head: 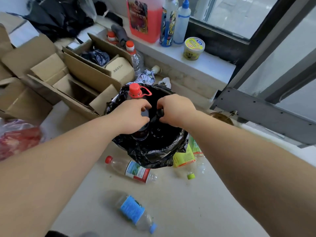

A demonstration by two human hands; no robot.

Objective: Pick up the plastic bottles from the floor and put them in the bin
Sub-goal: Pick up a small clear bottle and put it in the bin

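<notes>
Both hands are over the bin point(153, 151), which is lined with a black bag. My left hand point(133, 115) grips a large dark bottle point(136, 93) with a red cap and red handle, standing upright in the bin's mouth. My right hand point(174, 110) is closed on a black object point(159, 113) just beside it; what that object is stays unclear. Three plastic bottles lie on the floor in front of the bin: a red-capped bottle point(131, 170), a blue-label bottle point(135, 212) and a green-label bottle point(193, 156).
Open cardboard boxes point(68, 79) crowd the bin's left side. A red-capped clear bottle point(136, 59) stands behind them. On the window ledge point(205, 65) are a pink jug, spray bottles and a yellow tub. A red plastic bag point(17, 137) lies at left.
</notes>
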